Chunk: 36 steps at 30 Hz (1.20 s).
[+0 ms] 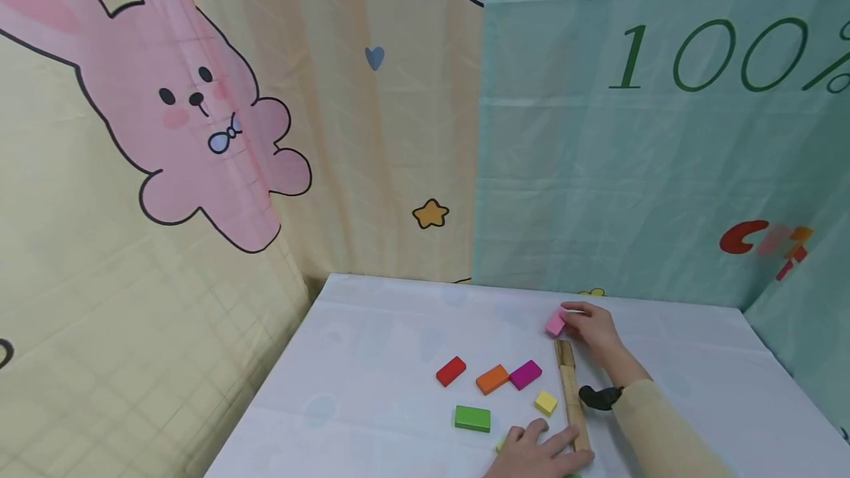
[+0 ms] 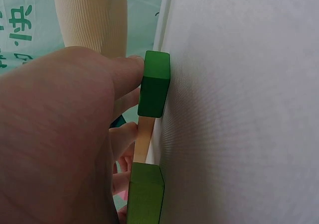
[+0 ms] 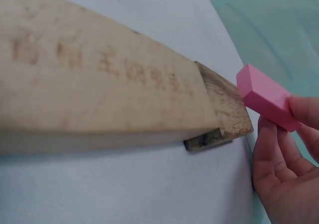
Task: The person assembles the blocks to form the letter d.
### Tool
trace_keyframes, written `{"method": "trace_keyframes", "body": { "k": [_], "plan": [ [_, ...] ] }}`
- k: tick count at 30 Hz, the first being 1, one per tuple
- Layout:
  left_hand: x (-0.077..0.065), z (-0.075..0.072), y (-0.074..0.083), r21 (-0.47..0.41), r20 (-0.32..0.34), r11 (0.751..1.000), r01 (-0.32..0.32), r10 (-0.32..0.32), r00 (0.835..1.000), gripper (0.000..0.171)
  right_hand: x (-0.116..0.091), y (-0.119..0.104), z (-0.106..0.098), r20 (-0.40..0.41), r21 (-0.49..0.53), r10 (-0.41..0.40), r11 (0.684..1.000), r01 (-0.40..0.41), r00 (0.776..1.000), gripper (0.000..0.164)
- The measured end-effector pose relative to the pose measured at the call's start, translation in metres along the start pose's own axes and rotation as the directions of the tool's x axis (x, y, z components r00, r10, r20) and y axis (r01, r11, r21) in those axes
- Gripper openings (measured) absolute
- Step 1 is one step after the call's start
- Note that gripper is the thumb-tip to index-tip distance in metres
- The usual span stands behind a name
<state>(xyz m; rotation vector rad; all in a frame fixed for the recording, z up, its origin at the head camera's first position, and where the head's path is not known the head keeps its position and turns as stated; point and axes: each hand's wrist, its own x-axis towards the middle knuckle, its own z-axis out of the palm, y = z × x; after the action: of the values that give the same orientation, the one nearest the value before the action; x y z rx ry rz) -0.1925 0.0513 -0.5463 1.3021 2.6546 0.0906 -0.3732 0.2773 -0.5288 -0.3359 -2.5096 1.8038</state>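
Note:
My right hand pinches a pink block between thumb and fingers, just past the far end of a long wooden stick. In the right wrist view the stick carries faint brown characters and has a darker, worn end piece. My left hand lies with spread fingers over the near end of the stick. In the left wrist view its thumb tip is right at a dark green block, and a lighter green block sits near the other fingers.
Left of the stick on the white table lie red, orange, magenta, yellow and green blocks. A black strap device is on my right wrist. Printed curtains hang behind the table.

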Motion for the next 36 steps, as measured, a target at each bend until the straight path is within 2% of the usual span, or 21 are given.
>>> {"method": "trace_keyframes", "body": {
  "k": [6,21,33,36],
  "plan": [
    [0.0,0.001,0.0,0.008,-0.007,1.0,-0.003,0.003,1.0,0.063,0.002,0.002,-0.004,-0.005,-0.02,-0.027,0.999,0.027,1.0,0.045],
    [-0.004,-0.001,0.002,0.027,-0.017,1.0,0.012,-0.011,1.0,0.062,-0.001,0.004,-0.006,0.054,-0.192,-0.114,0.974,0.122,0.992,0.039],
    [-0.002,0.003,0.001,0.021,-0.034,1.0,-0.016,0.017,0.999,0.061,0.006,0.013,-0.01,0.069,-0.218,-0.137,0.965,0.149,0.988,0.039],
    [-0.002,0.002,0.002,0.02,-0.032,1.0,-0.007,0.007,0.999,0.061,0.006,0.012,-0.011,0.086,-0.229,-0.152,0.959,0.168,0.985,0.039]
  ]
}}
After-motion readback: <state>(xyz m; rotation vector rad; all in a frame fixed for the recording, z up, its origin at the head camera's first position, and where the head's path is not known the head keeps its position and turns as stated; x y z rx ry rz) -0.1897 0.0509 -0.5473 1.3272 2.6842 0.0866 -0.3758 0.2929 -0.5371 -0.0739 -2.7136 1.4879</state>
